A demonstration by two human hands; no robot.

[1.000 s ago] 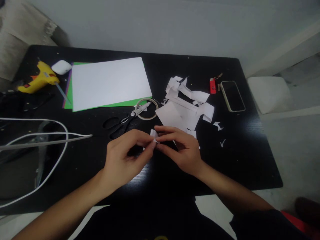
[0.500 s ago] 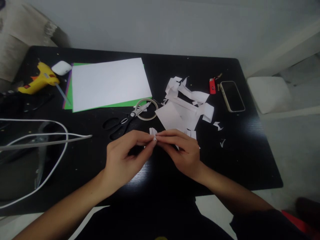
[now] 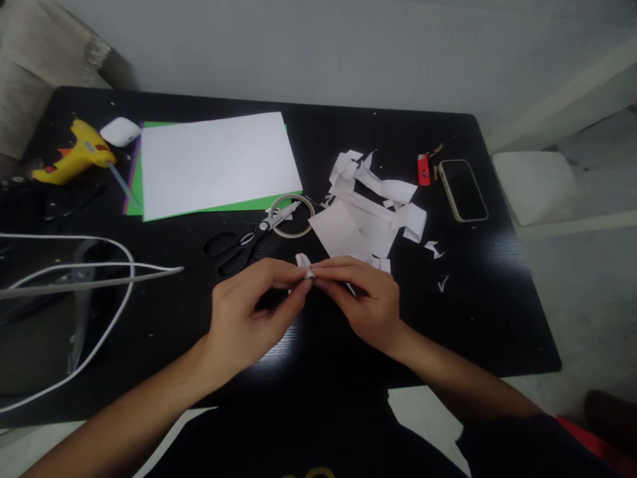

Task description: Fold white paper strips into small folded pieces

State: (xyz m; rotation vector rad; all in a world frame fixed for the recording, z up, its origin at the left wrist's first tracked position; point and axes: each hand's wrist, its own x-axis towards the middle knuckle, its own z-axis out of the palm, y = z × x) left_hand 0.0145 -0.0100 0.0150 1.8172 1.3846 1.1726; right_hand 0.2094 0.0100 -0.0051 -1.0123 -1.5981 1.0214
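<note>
Between the fingertips of both hands is a small folded piece of white paper (image 3: 304,261); much of it is hidden by the fingers. My left hand (image 3: 256,309) pinches it from the left, thumb below and forefinger above. From the right, my right hand (image 3: 365,295) pinches the same piece, its fingertips meeting the left ones. Just beyond the hands lie black-handled scissors (image 3: 249,242), their blades across a roll of tape (image 3: 304,232). White paper scraps (image 3: 365,226) are heaped past my right hand.
White sheets (image 3: 219,162) rest on green paper at the back left, near a yellow glue gun (image 3: 82,153) and a white case (image 3: 120,131). A white cable (image 3: 124,312) loops at left. A red lighter (image 3: 423,170) and a phone (image 3: 464,190) lie at right on the black table (image 3: 497,318).
Both hands stay almost in place, still pinching the folded paper. Its upper end tilts slightly more to the left. The view has shifted a little.
</note>
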